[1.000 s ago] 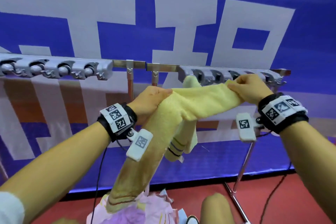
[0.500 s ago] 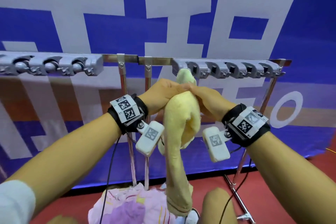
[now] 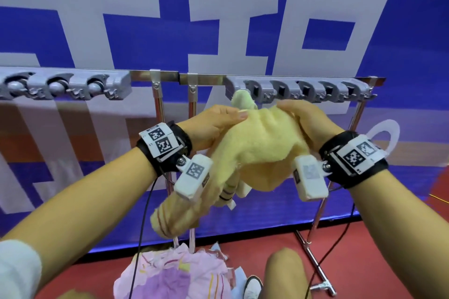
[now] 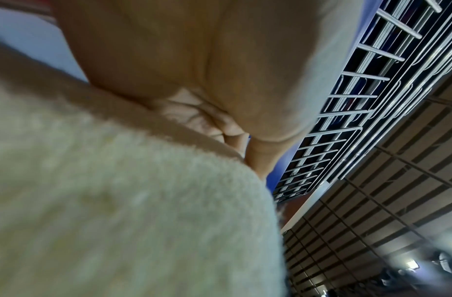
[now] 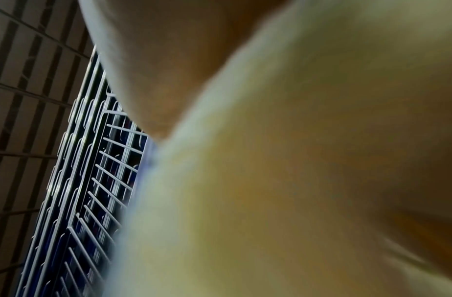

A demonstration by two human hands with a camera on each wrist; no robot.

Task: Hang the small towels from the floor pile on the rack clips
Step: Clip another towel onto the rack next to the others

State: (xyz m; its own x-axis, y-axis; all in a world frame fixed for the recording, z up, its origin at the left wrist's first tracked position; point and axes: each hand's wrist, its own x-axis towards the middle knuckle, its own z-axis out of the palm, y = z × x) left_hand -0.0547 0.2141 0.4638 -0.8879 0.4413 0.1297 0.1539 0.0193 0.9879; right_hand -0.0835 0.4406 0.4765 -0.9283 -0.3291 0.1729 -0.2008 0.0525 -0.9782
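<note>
From the head view, both hands clutch a yellow towel [image 3: 257, 150] just below the rack's right-hand row of grey clips [image 3: 303, 91]: the left hand [image 3: 213, 126] grips its left side, the right hand [image 3: 308, 121] its right, one end bunched up at the leftmost clip. A pink towel pile [image 3: 175, 274] lies on the red floor [image 3: 388, 250]. Both wrist views show blurred yellow terry [image 4: 118, 201] [image 5: 296, 180] against each palm.
</note>
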